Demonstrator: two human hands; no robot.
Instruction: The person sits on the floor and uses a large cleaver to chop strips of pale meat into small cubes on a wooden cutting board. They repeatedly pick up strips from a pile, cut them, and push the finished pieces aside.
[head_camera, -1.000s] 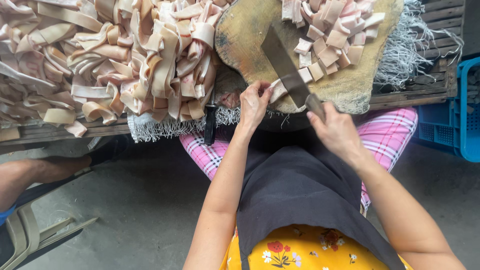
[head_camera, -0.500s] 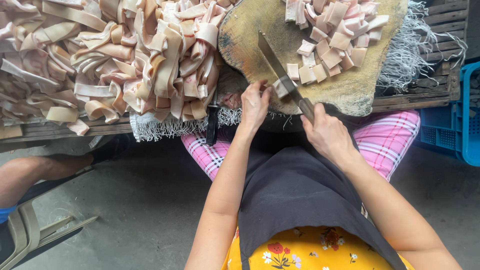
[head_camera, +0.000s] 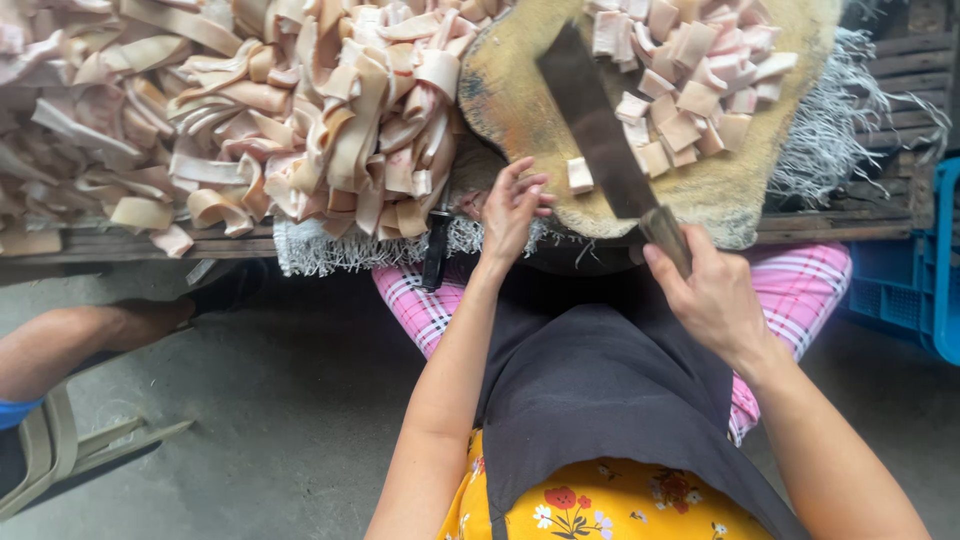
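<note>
Right now the right hand has its fingers wrapped around the handle of a cleaver, blade lying across the round chopping block at the surface's near edge. Beside it, the left hand, fingers loosely spread and holding nothing, rests near a small cut cube.
</note>
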